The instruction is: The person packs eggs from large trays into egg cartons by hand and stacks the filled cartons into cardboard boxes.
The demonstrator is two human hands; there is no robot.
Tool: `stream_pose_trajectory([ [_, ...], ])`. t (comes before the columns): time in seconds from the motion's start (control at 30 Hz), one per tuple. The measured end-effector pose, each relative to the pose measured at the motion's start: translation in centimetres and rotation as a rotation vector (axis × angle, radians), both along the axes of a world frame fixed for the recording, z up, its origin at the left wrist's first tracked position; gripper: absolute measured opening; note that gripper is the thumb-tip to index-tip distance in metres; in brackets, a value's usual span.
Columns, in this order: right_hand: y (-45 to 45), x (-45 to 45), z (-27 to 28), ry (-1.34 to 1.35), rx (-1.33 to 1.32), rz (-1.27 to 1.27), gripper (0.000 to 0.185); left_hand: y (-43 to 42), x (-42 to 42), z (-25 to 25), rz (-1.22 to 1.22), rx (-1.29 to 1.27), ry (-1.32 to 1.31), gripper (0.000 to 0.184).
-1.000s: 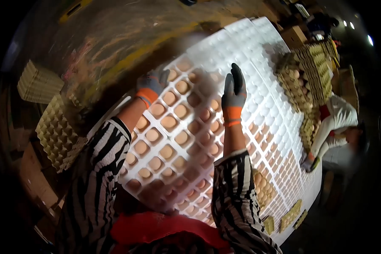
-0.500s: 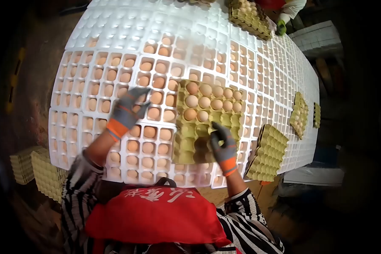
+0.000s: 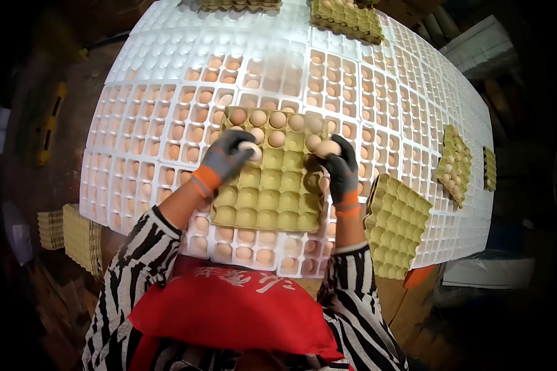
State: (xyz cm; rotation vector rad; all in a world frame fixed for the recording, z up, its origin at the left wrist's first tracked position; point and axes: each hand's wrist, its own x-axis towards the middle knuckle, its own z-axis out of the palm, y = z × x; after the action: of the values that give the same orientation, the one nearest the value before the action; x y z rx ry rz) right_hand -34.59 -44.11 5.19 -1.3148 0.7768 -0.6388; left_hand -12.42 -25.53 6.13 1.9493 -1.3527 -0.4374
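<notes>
My left hand point(image 3: 225, 159), in a grey glove with an orange cuff, pinches a pale egg point(image 3: 250, 150) over the left side of an olive pulp egg tray point(image 3: 263, 219). At the tray's right side, my right hand point(image 3: 345, 172), gloved alike, grips a tan egg point(image 3: 327, 149) between thumb and fingers. Several eggs fill the tray's far rows, while its nearer cups hold none. Beneath the tray lie white foam trays point(image 3: 161, 162) with an egg in many of their square cells. Gloves partly cover both held eggs.
An egg-free pulp tray point(image 3: 399, 226) leans at the table's near right edge. Further right is a pulp tray with some eggs point(image 3: 455, 167). Another loaded pulp tray point(image 3: 346, 21) sits at the far side. Stacked pulp trays point(image 3: 82, 238) stand off the table at left.
Both hands now hold eggs, taken from the pulp tray's second and third rows, where fewer eggs remain. My left hand has come right, over the tray. The co-worker's glove is out of view.
</notes>
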Motion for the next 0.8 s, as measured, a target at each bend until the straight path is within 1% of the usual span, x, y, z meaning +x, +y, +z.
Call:
stream_pose_trajectory([
  [0.03,-0.8,-0.9,0.2,0.126,-0.333,0.021,0.04,-0.5,-0.3,0.1,0.0,-0.014,0.004,0.023],
  [0.07,-1.0,-1.6,0.1,-0.016,-0.046,-0.009,0.04,-1.0,-0.8,0.3,0.002,-0.026,0.01,0.023],
  [0.1,-0.8,-1.6,1.3,-0.161,0.237,-0.08,0.039,-1.6,-1.3,0.5,0.005,-0.04,0.017,0.024],
  [0.13,-1.8,-1.7,1.2,0.043,0.124,0.031,0.041,-2.5,-1.5,0.8,0.008,-0.06,0.019,0.024],
  [0.2,-1.8,0.6,1.4,0.371,-0.655,0.15,0.046,-4.3,-2.0,1.3,0.012,-0.097,0.022,0.025],
  [0.23,-1.6,1.4,2.3,0.522,-0.868,0.243,0.052,-5.5,-2.8,0.6,-0.031,0.068,-0.211,0.025],
  [0.27,-1.2,2.5,1.8,0.75,-1.028,0.281,0.057,-7.0,-3.8,-0.5,-0.073,0.235,-0.442,0.024],
  [0.3,-1.3,3.0,1.5,0.821,-1.058,0.307,0.056,-8.0,-4.1,-0.6,-0.114,0.4,-0.674,0.023],
  [0.33,-1.6,3.3,1.1,0.893,-1.085,0.331,0.056,-8.2,-3.7,-0.7,-0.104,0.378,-0.603,0.023],
  [0.4,-2.4,1.7,0.0,0.56,-0.711,0.2,0.052,-8.3,-2.7,-0.9,-0.093,0.338,-0.46,0.023],
  [0.43,-2.9,0.7,0.1,0.395,-0.525,0.138,0.051,-7.9,-1.8,-0.6,-0.033,0.266,-0.024,0.027],
  [0.47,-3.6,-0.1,0.2,0.181,-0.013,0.034,0.041,-7.2,-0.3,-0.1,0.031,0.18,0.406,0.032],
  [0.53,-4.1,-1.4,3.1,-0.172,0.377,-0.028,0.037,-5.1,2.3,0.3,0.148,-0.014,1.265,0.04],
  [0.6,-5.1,-0.7,2.6,-0.055,0.02,0.056,0.034,-3.8,4.0,-0.5,-0.047,-0.272,0.97,0.052],
  [0.63,-5.5,-0.1,2.8,0.0,-0.158,0.073,0.033,-4.4,4.2,2.0,-0.077,-0.27,1.156,0.058],
  [0.67,-6.0,0.9,3.1,-0.006,0.174,0.109,0.033,-4.6,3.1,3.9,-0.055,-0.24,1.002,0.055],
  [0.7,-6.6,2.4,1.9,0.127,-0.286,0.221,0.04,-6.2,3.0,4.5,0.104,-0.034,0.965,0.052],
  [0.73,-7.7,3.5,-0.4,0.313,-1.01,0.225,0.038,-7.7,3.1,4.8,0.268,0.172,0.922,0.049],
  [0.8,-5.8,6.1,1.8,0.814,-1.098,0.333,0.033,-8.9,1.9,3.3,0.07,0.151,-0.384,0.035],
])
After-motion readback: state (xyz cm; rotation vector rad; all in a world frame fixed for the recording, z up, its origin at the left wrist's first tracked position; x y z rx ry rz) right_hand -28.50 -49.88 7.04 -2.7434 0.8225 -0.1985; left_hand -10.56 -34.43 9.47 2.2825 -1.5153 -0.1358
